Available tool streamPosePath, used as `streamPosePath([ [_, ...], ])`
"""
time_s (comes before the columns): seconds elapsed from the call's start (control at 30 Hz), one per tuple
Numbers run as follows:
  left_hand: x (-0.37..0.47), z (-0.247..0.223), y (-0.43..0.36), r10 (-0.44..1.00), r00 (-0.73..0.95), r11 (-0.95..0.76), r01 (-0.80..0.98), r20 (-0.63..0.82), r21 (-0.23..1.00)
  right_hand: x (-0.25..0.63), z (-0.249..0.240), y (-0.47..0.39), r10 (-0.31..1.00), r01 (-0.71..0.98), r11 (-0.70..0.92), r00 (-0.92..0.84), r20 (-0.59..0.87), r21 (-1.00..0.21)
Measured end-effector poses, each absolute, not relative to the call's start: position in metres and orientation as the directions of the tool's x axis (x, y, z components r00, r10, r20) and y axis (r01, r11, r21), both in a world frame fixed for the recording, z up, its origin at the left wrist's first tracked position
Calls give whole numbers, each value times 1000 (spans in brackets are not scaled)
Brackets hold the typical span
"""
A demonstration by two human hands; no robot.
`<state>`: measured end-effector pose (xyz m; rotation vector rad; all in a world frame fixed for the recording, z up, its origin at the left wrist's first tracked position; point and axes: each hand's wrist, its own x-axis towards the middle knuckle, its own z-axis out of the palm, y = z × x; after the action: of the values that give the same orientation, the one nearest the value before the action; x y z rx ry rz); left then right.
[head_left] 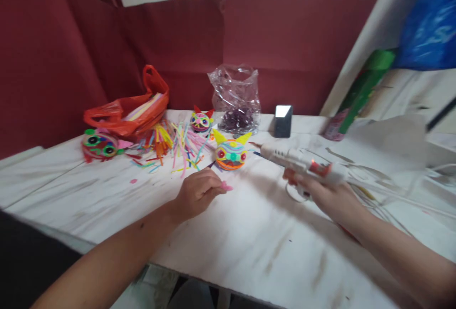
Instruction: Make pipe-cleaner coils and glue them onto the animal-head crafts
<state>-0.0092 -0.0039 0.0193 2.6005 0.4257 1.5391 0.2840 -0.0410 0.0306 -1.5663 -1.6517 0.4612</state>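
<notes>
Between the fingertips of my left hand (200, 192) is a small pink piece (226, 186), held just above the table. My right hand (313, 188) is wrapped round a white glue gun (285, 154), whose nozzle points left. Just beyond my left hand sits a colourful animal head with yellow ears (231, 155). Behind it is a smaller one with red ears (201, 121). A third, with green-rimmed eyes (101, 145), lies at the left.
Colourful strips (185, 145) are piled near a red plastic bag (131, 111). A clear bag with dark purple contents (240, 104) and a black phone (283, 121) stand at the back. Cables lie at the right, near a green box (368, 90). A pink dot (133, 181) lies left.
</notes>
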Motion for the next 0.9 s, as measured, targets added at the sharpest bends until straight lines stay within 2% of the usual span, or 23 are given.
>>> streamPosePath([
  [0.07, -9, 21, -4, 277, 458, -958, 196, 845, 207, 302, 38, -21, 891, 749, 68, 251, 378, -659],
  [0.17, -8, 24, -3, 258, 472, -963, 200, 843, 183, 339, 42, 7, 820, 852, -133, 382, 426, -507],
  [0.27, -7, 26, -3, 253, 471, -964, 201, 845, 176, 370, 33, 25, 888, 946, -247, 308, 342, -211],
  [0.33, -6, 28, -4, 251, 471, -963, 207, 845, 171, 379, 23, 31, 913, 957, -262, 288, 287, -128],
  [0.47, -6, 26, -4, 242, 486, -966, 206, 840, 159, 379, 5, 38, 941, 970, -242, 244, 235, -36],
  [0.6, -4, 19, -4, 280, 504, -958, 196, 817, 208, 379, 0, 41, 961, 981, -192, 185, 205, 17],
  [0.77, -2, 13, -6, 288, 499, -958, 147, 818, 248, 385, 6, 37, 976, 989, -145, 144, 165, -7],
  [0.8, -2, 12, -6, 294, 502, -956, 145, 813, 256, 383, 10, 35, 965, 987, -158, 162, 208, -33],
  [0.83, -2, 12, -6, 293, 504, -956, 140, 812, 258, 378, 14, 31, 934, 985, -142, 166, 317, -97],
  [0.9, -3, 11, -6, 287, 506, -958, 127, 813, 259, 358, 25, 20, 908, 984, -86, 143, 394, -159],
])
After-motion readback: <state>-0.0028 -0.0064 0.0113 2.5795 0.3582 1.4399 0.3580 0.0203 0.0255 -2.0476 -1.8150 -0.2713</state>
